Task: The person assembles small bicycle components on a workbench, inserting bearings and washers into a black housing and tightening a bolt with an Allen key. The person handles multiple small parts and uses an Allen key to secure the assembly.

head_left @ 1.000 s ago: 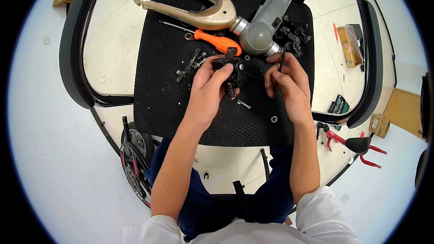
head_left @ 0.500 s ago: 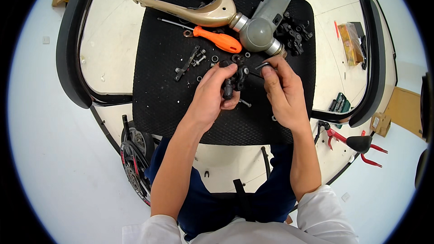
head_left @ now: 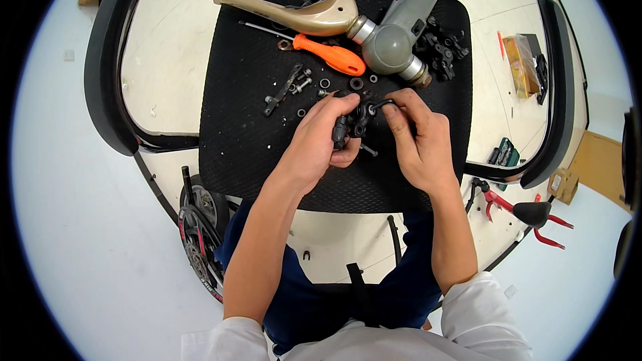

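My left hand is closed around a black metal bicycle part with a round, rod-like body. A black bracket with a bolt stands out from its right side; my fingers cover some of the part, so its exact kind is unclear. Pinched between thumb and fingers of my right hand is a dark hex key. Its bent end meets the bolt on the bracket. Just beyond my hands lie loose washers, and a small bolt rests beneath the held part.
On the black chair seat lie a gold fork joined to a grey tube, an orange screwdriver, a black bracket with bolts, and several black parts. Armrests flank the seat.
My right hand has turned the hex key and brought its end to the bolt on the bracket. The left hand keeps its hold on the black part. The view has shifted slightly.
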`<state>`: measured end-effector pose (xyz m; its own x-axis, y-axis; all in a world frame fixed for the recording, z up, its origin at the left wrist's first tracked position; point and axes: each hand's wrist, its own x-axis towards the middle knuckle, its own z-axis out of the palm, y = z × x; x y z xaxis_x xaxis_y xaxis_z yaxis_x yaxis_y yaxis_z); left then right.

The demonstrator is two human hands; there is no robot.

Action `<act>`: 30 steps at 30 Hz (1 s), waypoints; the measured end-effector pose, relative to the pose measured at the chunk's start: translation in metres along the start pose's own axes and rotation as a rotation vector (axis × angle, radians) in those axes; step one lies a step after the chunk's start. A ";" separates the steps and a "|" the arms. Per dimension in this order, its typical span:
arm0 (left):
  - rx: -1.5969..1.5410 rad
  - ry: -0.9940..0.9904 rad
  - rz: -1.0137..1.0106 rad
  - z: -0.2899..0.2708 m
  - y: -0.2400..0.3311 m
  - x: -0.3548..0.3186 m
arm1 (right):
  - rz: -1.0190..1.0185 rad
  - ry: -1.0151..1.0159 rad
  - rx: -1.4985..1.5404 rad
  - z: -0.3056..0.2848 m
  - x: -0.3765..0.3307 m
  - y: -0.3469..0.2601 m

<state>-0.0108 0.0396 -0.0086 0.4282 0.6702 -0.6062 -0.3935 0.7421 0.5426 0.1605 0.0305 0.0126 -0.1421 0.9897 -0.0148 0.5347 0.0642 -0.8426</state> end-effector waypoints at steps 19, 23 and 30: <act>-0.091 -0.048 -0.001 -0.015 0.002 -0.007 | -0.384 -0.014 -0.340 0.000 -0.004 0.006; -0.096 -0.087 -0.079 -0.024 0.001 -0.007 | -0.423 -0.029 -0.408 0.003 -0.005 0.007; -0.137 -0.110 -0.191 -0.029 0.000 -0.009 | -0.505 -0.014 -0.399 0.007 -0.006 0.017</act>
<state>-0.0384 0.0336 -0.0197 0.5883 0.5203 -0.6190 -0.4001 0.8525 0.3363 0.1648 0.0244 -0.0053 -0.4668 0.8238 0.3216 0.6675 0.5668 -0.4830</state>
